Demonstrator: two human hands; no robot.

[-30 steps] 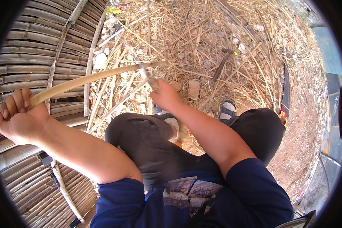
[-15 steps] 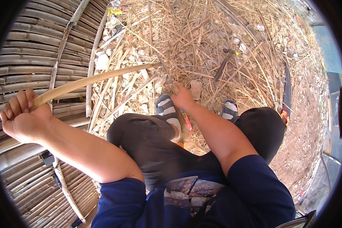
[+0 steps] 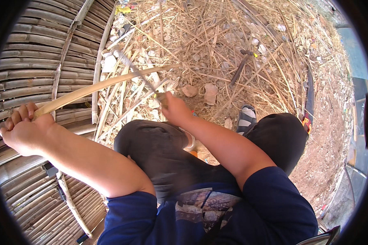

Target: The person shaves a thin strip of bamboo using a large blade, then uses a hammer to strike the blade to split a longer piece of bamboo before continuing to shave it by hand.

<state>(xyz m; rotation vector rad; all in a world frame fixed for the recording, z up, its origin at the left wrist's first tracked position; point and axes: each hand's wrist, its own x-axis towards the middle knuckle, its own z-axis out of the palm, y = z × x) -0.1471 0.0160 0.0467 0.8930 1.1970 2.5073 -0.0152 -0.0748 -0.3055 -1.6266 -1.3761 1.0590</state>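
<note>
The person's left hand point(image 3: 30, 128) is grasping one end of a pale bamboo strip point(image 3: 90, 90), its fingers curling around that end while the rest is extending rightward over the straw-strewn ground point(image 3: 216, 45). The right hand point(image 3: 176, 109) is clenching the handle of a long knife point(image 3: 140, 76), whose blurred blade is crossing the strip well beyond the left fingers; whether they are touching cannot be told.

Navy short-sleeved shirt point(image 3: 274, 204), photo print point(image 3: 206, 203), black trousers point(image 3: 155, 149), strapped sandal point(image 3: 246, 118)
</note>
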